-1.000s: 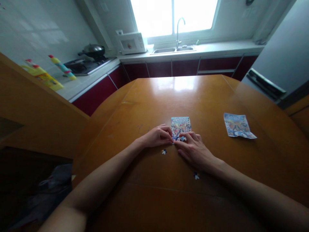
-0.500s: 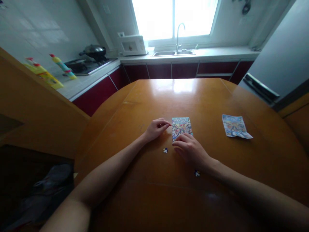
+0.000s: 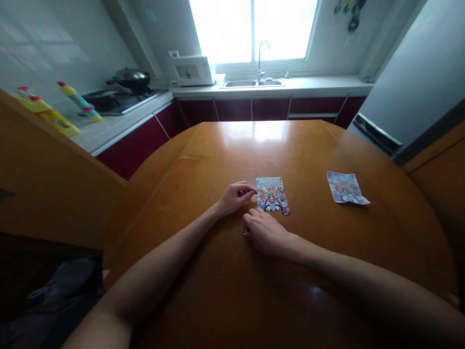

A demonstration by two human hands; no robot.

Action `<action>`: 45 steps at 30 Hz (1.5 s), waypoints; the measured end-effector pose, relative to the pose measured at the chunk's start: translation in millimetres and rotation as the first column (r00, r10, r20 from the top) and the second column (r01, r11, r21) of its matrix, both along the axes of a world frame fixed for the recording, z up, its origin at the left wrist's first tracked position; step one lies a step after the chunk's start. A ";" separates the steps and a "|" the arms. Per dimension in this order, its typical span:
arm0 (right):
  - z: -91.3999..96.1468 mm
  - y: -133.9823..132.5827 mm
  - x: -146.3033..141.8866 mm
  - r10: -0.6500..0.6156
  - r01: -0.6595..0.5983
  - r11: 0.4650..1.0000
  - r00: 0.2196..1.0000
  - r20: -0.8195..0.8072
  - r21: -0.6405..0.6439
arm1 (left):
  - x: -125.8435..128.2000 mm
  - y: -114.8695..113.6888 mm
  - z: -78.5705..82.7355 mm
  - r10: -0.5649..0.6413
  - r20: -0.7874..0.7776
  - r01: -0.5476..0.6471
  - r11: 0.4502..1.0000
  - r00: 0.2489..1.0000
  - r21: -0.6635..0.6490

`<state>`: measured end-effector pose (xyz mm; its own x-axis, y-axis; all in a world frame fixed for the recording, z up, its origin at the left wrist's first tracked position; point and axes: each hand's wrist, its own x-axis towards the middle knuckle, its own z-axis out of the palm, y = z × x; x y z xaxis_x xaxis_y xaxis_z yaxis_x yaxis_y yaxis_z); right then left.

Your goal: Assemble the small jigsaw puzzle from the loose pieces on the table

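A colourful jigsaw puzzle (image 3: pixel 271 193) lies flat on the wooden table, its near edge uneven with gaps. My left hand (image 3: pixel 237 198) rests at its left side, fingers curled and thumb near the index finger. Those fingertips touch the puzzle's edge, and nothing shows between them. Just below the near left corner, my right hand (image 3: pixel 266 231) has its fingers closed on a small jigsaw piece (image 3: pixel 245 233) at the tabletop. Most of that piece is covered by the fingers.
A creased printed sheet (image 3: pixel 347 188) lies to the right on the table (image 3: pixel 203 165). Beyond stand a counter with a sink (image 3: pixel 240 84), a microwave (image 3: pixel 192 71), a stove with a lidded wok (image 3: pixel 131 80) and bottles (image 3: pixel 80 101). A fridge (image 3: pixel 407 72) is at right.
My right hand has moved left and down off the puzzle's near edge onto the loose piece. The second loose piece no longer shows. My left hand stays put; the view has shifted slightly.
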<state>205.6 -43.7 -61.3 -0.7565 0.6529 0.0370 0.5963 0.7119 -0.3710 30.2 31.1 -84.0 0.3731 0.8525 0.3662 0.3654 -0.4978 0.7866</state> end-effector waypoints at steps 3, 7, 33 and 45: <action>0.9 -0.6 3.5 -0.012 -0.018 0.984 0.986 -0.165 -0.177 | -0.8 -0.4 0.1 0.002 -0.004 -0.002 1.000 1.000 0.009; -1.0 7.9 25.9 -0.126 -0.029 0.945 0.887 -0.444 -0.326 | 5.2 -9.2 4.6 0.012 0.017 -0.014 0.997 1.000 0.071; -12.7 30.9 82.8 -0.447 -0.058 0.803 0.599 -0.664 -0.593 | 41.1 -44.4 5.9 -0.114 -0.083 0.132 0.958 0.990 0.255; -9.2 29.3 87.0 -0.038 0.021 0.999 0.735 -0.677 -0.033 | 41.5 -45.1 7.3 -0.042 -0.016 0.045 0.963 0.999 0.264</action>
